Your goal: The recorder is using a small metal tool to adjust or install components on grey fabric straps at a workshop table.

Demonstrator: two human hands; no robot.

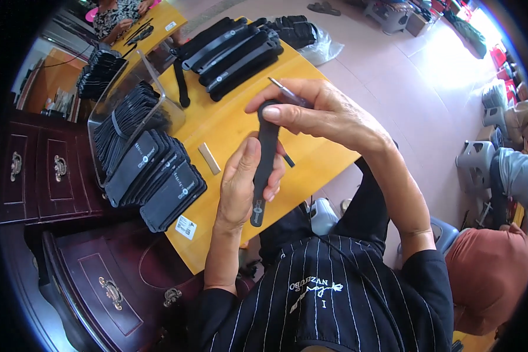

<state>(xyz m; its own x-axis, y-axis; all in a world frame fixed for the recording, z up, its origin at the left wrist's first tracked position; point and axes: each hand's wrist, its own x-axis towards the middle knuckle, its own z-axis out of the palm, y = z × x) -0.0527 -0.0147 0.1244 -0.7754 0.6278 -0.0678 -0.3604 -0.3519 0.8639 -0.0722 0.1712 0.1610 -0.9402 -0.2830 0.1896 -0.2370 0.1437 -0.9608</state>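
Observation:
A flat black strap [268, 155] with a rounded upper end and a small pale print near its lower end is held upright above the yellow table. My left hand [239, 182] wraps round its middle, thumb along one side. At the top, the thumb of my right hand [334, 117] presses on the rounded end, the fingers behind it. A slim pen-like tool with a metal tip [288, 92] is also in my right hand, lying across the fingers and pointing up to the left. Its exact kind is unclear.
Stacked black straps [240, 53] lie at the table's far end. On the left stand a clear plastic bin [154, 66] of black pieces and a pile of flat black pieces [176, 196]. A pale strip [209, 159] lies on the yellow table [208, 205]. Dark drawers [94, 287] adjoin it. Another person [118, 17] sits beyond.

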